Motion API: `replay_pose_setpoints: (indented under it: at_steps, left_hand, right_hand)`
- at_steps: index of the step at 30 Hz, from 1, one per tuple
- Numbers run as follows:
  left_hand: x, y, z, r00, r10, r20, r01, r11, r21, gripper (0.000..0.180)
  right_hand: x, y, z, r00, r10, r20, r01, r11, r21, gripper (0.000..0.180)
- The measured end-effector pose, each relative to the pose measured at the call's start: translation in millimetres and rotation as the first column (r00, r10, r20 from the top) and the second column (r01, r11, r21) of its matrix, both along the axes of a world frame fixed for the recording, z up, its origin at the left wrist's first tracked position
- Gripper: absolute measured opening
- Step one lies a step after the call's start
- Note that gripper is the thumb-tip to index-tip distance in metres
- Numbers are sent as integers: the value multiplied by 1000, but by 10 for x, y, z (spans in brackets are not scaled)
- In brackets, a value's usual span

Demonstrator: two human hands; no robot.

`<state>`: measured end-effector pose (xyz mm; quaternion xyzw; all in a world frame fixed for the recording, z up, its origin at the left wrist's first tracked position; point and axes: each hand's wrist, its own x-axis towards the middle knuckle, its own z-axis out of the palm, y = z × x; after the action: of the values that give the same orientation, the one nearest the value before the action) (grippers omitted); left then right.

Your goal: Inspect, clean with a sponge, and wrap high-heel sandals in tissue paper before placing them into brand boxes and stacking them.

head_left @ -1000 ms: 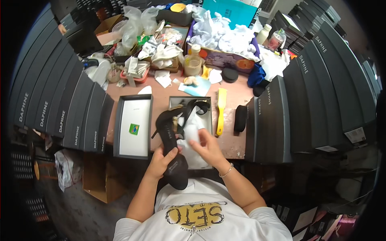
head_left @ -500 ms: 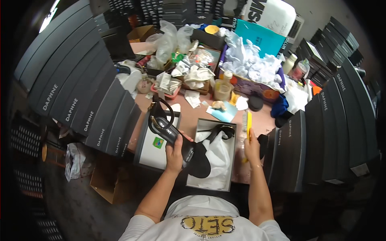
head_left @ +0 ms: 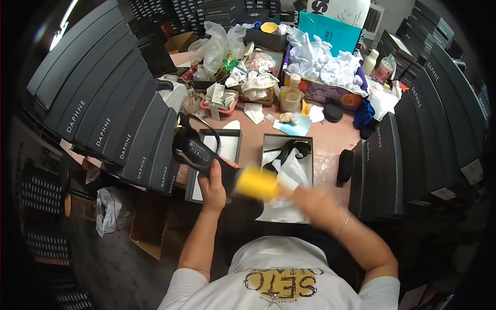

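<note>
My left hand (head_left: 213, 187) is closed around the middle of a black sandal (head_left: 199, 152), heel and strap end pointing away to the upper left. The yellow brush (head_left: 257, 183) in my right hand (head_left: 316, 202) is smeared by motion and crosses over the toe part of the sandal. Whether its bristles touch the shoe I cannot tell. Behind the brush stands an open grey shoe box (head_left: 312, 164), holding white tissue paper (head_left: 281, 209) and another black strappy shoe (head_left: 295, 149). Partly behind my left hand lies a grey box part with a white inside (head_left: 226, 144).
Stacked dark shoe boxes wall in the left (head_left: 93, 103) and right (head_left: 398, 160) sides. Along the back are a purple box of crumpled white paper (head_left: 323, 67), a bottle (head_left: 291, 95) and a red tray (head_left: 219, 109). A black oblong thing (head_left: 345, 166) lies by the right stack.
My right hand has swung left with the brush, from beside the shoe box to over the sandal. My left hand and the sandal have shifted slightly left and up.
</note>
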<state>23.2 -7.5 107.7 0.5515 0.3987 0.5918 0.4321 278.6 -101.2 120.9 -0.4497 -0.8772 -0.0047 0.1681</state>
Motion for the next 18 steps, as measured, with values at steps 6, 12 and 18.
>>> replay_pose_setpoints:
  at_steps: [6, 12, 18]
  left_hand:
    - [10, -53, 25, 935, 349, 60, -354, 925, 140, 27]
    - [-35, 85, 39, 934, 357, 11, -340, 878, 337, 22]
    - [316, -192, 8, 906, 389, -168, -264, 829, 494, 17]
  right_hand:
    - [-277, 58, 209, 798, -294, -525, 192, 951, -241, 52]
    - [-691, -614, -268, 826, -247, -507, 50, 928, -370, 59]
    - [-830, 202, -288, 712, -294, -637, 154, 951, -267, 45]
